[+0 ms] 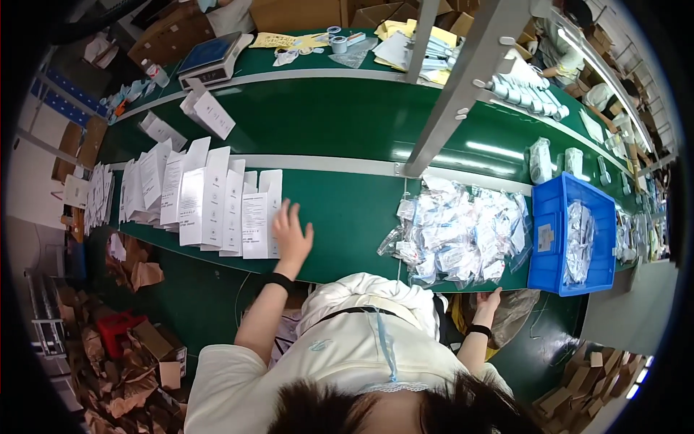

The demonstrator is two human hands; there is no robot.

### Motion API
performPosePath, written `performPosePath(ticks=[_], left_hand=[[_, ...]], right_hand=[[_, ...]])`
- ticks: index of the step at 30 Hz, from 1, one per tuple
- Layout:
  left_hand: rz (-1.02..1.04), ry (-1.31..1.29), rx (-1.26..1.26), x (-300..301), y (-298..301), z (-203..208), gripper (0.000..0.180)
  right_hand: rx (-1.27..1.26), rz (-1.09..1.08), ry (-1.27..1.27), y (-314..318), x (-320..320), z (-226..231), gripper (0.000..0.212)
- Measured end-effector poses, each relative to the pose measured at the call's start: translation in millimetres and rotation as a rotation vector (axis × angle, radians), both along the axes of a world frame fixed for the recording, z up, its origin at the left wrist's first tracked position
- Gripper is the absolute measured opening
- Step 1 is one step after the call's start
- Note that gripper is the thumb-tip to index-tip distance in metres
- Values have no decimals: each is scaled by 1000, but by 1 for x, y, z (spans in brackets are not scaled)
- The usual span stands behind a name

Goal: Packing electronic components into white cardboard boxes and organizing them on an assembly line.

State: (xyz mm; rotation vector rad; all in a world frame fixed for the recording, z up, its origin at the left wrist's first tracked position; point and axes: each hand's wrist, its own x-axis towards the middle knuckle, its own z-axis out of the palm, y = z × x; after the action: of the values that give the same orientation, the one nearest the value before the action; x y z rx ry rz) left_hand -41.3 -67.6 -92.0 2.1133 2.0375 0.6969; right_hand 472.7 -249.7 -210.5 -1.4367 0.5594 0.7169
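My left hand (293, 237) is over the green table (340, 210) with its fingers spread, holding nothing. Its fingertips are beside the right edge of the closest white carton (255, 224); whether they touch it, I cannot tell. That carton stands upright with its flaps up, at the end of a row of similar white cartons (170, 184). My right hand (489, 299) rests at the table's front edge, fingers stretched out, just below a heap of small clear plastic bags (459, 231) with white contents. I see nothing in it.
A blue plastic bin (549, 249) with clear bags inside stands right of the heap. Beyond the table runs a green conveyor (311, 112) with two white cartons at its left. A grey metal post (463, 87) rises at the far side. A scale (215, 59) sits farther back.
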Motion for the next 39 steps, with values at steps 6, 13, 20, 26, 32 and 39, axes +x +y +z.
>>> performPosePath(ticks=[6,13,20,26,32,39], left_hand=[[253,430,-259,-69,23,-13,85],[95,29,-216,28,-3,61,87],[-363,-46,-63,169,-30,140,89],[-384,-1158,-308,167,8,123,94],[-496,-1019,-463,160,24,113,93],[-448,-841,-312,138,27,109,83]], right_hand=[[-546,519,-342,1,-2,23,42],[-787,1398,-987,72,-57,178,36],[770,1346,-525,166,-187,173,94],[888,1490,-299,201,-158,202,87],[261,1155,-1317,301,-24,198,35],[-1004,949,-1238,378,150,98,76]])
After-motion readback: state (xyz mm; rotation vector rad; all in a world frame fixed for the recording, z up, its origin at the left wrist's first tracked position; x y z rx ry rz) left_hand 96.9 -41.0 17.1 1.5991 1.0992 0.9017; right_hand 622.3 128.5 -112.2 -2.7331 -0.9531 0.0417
